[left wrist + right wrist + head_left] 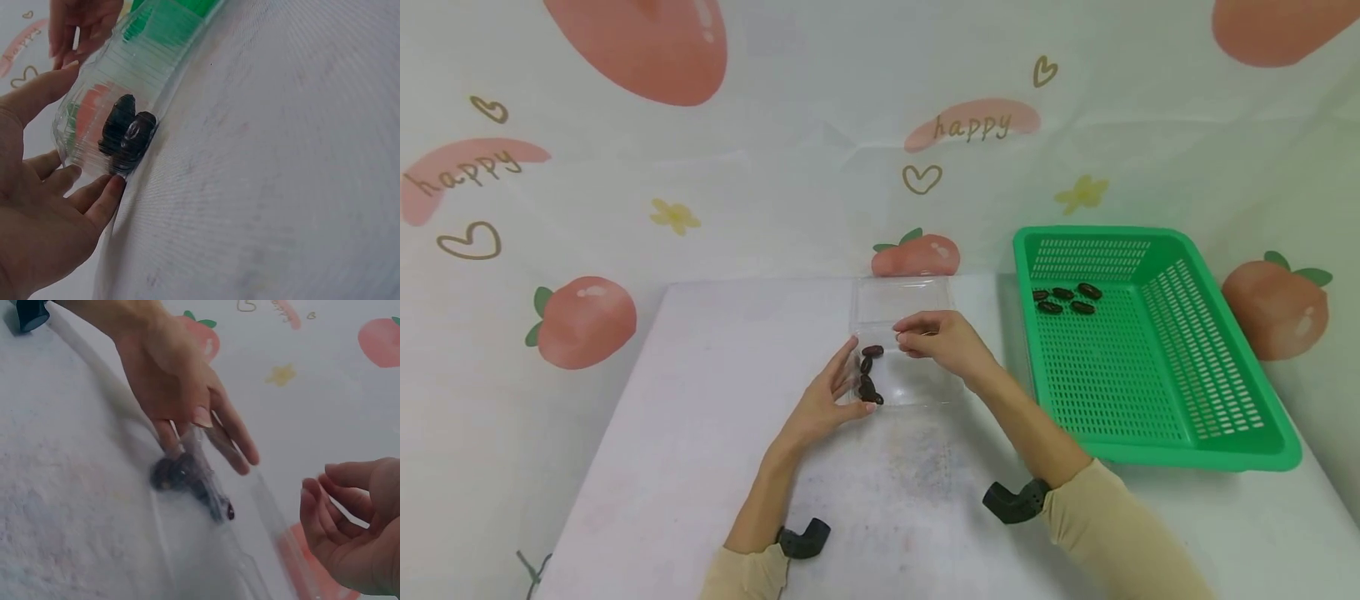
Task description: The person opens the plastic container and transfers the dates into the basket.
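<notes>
A clear plastic box (917,375) lies unfolded, its lid (904,300) on the far side. Several dark, glossy oval pieces (867,365) line its left end; some show through the wall in the left wrist view (134,134). My left hand (822,408) touches the box's left end, fingers along the side and thumb at the near corner. In the right wrist view, the left hand's (178,381) thumb lies at the rim. My right hand (951,343) hovers over the box near the fold, fingers loosely bent; nothing shows between its fingertips in the right wrist view (356,519).
A green slotted basket (1120,375) stands to the right of the box, with several dark oval pieces (1082,307) in its far left corner. Behind the white table (700,400) hangs a sheet (790,192) printed with fruit, hearts and flowers.
</notes>
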A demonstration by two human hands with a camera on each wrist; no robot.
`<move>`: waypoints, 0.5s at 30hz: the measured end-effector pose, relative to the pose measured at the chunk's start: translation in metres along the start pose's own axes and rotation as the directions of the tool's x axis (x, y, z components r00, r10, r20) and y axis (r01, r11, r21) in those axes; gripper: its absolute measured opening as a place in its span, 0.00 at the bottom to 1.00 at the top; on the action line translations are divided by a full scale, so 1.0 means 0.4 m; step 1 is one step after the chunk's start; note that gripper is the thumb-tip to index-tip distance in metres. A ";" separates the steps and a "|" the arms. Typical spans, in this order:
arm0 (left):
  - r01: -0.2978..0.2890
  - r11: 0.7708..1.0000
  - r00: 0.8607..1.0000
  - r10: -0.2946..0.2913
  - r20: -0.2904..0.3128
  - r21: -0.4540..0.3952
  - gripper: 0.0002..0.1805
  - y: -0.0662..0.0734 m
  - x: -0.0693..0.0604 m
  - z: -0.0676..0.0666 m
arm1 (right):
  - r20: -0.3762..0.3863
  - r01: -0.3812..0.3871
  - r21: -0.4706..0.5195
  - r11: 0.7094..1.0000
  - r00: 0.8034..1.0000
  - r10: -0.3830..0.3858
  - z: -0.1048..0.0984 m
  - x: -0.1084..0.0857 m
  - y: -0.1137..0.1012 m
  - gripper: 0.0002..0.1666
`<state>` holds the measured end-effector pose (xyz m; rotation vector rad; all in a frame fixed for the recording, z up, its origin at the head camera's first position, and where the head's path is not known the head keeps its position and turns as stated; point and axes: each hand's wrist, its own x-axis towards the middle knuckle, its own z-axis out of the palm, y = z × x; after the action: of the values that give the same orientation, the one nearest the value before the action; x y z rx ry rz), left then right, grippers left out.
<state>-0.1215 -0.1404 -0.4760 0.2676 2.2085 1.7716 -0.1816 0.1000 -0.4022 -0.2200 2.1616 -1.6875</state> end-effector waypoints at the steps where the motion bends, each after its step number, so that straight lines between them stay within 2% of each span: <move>1: -0.002 1.000 1.000 0.002 -0.001 0.001 0.56 0.000 -0.001 0.000 | 0.002 0.001 -0.018 1.000 1.000 -0.001 0.008 0.003 0.005 0.16; 8: -0.014 1.000 1.000 0.014 -0.007 -0.002 0.58 0.003 -0.004 0.002 | 0.006 -0.002 -0.083 0.997 1.000 0.003 0.046 0.035 0.054 0.19; 15: -0.022 1.000 1.000 0.022 -0.006 -0.003 0.58 0.003 -0.003 0.003 | -0.035 -0.001 -0.111 0.994 0.999 -0.003 0.062 0.062 0.091 0.17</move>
<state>-0.1200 -0.1393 -0.4748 0.2872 2.2153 1.7888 -0.1902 0.0784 -0.4473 -0.2233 2.2842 -1.5844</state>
